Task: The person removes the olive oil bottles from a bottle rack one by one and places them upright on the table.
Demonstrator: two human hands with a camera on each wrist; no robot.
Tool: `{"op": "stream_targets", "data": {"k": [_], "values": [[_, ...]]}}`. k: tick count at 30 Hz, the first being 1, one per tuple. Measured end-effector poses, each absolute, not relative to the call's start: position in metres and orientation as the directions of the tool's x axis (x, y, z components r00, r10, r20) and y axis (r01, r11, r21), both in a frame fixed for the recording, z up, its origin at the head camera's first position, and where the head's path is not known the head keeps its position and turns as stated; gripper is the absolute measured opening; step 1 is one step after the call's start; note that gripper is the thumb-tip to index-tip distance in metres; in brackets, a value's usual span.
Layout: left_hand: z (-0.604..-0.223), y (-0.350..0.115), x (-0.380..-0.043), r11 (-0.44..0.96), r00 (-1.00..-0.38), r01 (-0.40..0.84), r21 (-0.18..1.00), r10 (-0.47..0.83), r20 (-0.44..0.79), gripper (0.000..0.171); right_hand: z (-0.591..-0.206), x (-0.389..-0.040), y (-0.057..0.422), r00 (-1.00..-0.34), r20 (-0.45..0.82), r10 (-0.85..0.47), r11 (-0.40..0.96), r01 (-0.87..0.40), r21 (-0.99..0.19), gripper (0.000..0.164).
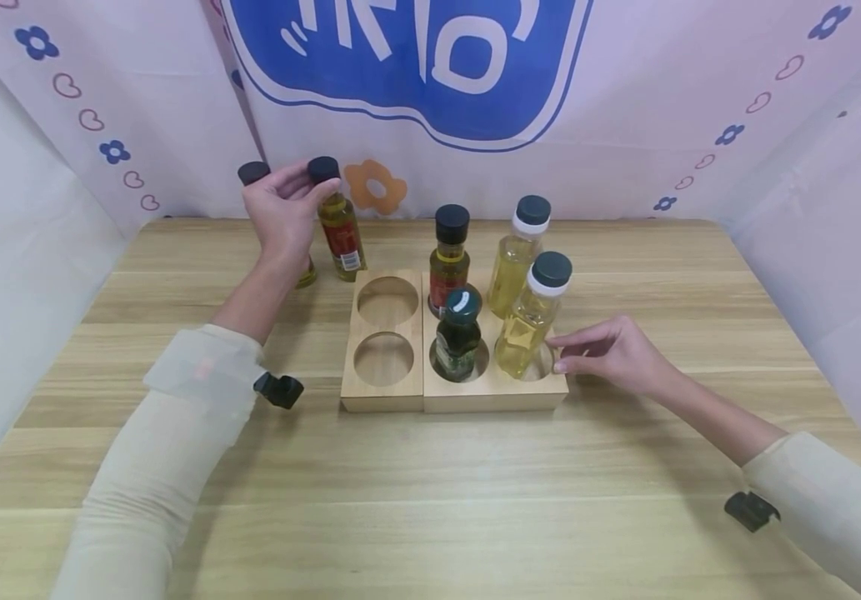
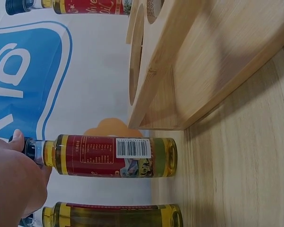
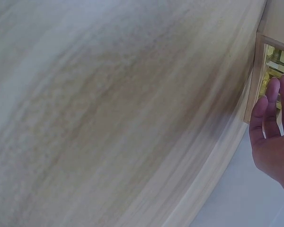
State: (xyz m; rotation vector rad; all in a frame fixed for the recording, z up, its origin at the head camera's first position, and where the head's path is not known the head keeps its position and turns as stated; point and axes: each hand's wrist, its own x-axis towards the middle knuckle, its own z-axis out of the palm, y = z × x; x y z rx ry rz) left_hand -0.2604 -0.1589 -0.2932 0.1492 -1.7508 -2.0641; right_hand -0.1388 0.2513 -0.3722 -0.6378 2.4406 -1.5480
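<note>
My left hand [image 1: 285,212] pinches the black cap of an olive oil bottle [image 1: 342,237] with a red label, upright behind the rack's left end. In the left wrist view, the barcode on this olive oil bottle [image 2: 116,156] faces the camera. Just left of it stands a second olive oil bottle [image 1: 307,276], partly behind the hand. My right hand [image 1: 613,357] has its fingers extended, fingertips at the right end of the wooden rack [image 1: 490,402]. Close to them, a clear bottle of yellow oil [image 1: 523,329] stands in the rack's front right hole.
The rack also holds a dark green bottle [image 1: 458,342], a red-labelled bottle [image 1: 448,271] and another clear oil bottle [image 1: 513,267]. Two round holes [image 1: 383,358] show in its left section. A printed cloth [image 1: 625,100] hangs behind the wooden table [image 1: 475,500].
</note>
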Motion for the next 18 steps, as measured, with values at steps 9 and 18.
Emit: {"op": "stream_targets", "data": {"k": [9, 18], "values": [[-0.2896, -0.1595, -0.2581, -0.06, -0.914, 0.232, 0.971, -0.356, 0.197, 0.056, -0.3728, -0.1386, 0.2519, -0.891, 0.076, -0.448, 0.36, -0.258, -0.897, 0.03], [-0.2853, -0.157, -0.2554, 0.033, -0.907, 0.319, 0.947, -0.281, 0.315, 0.058, -0.3721, -0.1382, 0.2516, -0.894, 0.068, -0.443, 0.371, -0.252, -0.894, 0.03]]}}
